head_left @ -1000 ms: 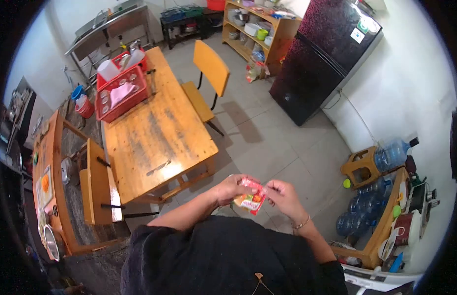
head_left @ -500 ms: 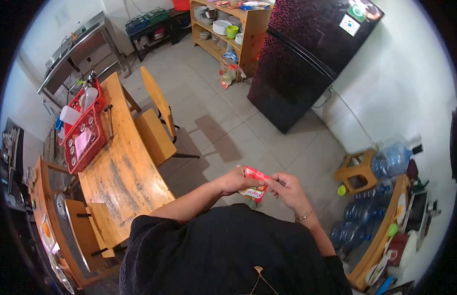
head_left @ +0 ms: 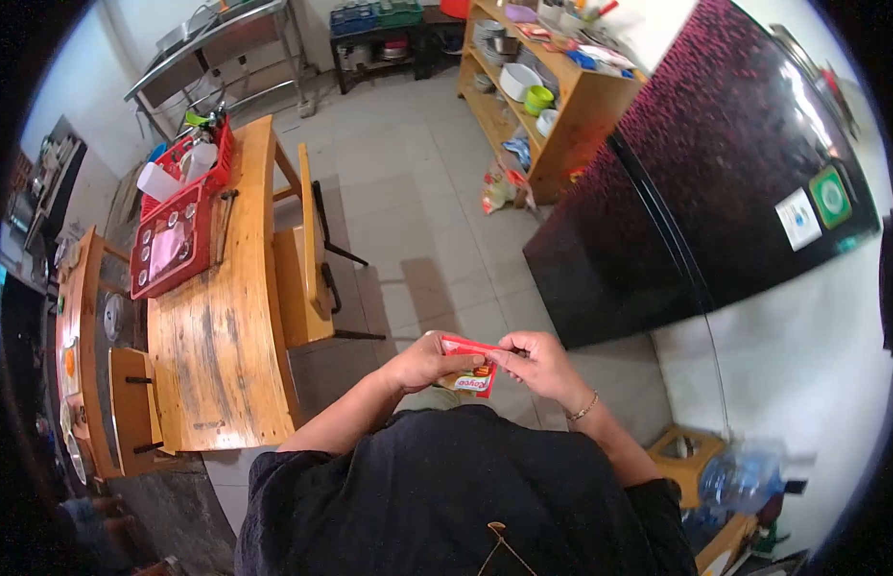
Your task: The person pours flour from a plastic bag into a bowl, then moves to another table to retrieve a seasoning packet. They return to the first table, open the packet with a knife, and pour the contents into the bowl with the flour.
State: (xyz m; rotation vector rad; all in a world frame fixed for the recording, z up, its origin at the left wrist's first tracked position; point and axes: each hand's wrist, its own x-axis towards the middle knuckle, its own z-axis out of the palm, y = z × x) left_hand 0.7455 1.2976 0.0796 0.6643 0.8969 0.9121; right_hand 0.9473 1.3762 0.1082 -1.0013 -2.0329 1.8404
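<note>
A small red seasoning packet [head_left: 476, 381] with "Royco" printed on it is held in front of my chest. My left hand [head_left: 429, 363] grips its left side, thumb across the front. At the upper right edge, my right hand [head_left: 539, 365] pinches the packet between thumb and fingers, and a bracelet circles that wrist. Whether the packet's top is torn cannot be made out.
To the left stands a wooden table [head_left: 216, 370] bearing red baskets [head_left: 199, 261], with a chair [head_left: 307, 278] beside it. A dark fridge [head_left: 648, 221] and a wooden shelf [head_left: 561, 125] of dishes are ahead right. A water bottle [head_left: 744, 477] lies at lower right.
The view has shifted forward and to the right, bringing the fridge and shelf closer. Both hands still hold the packet, which is now tilted differently.
</note>
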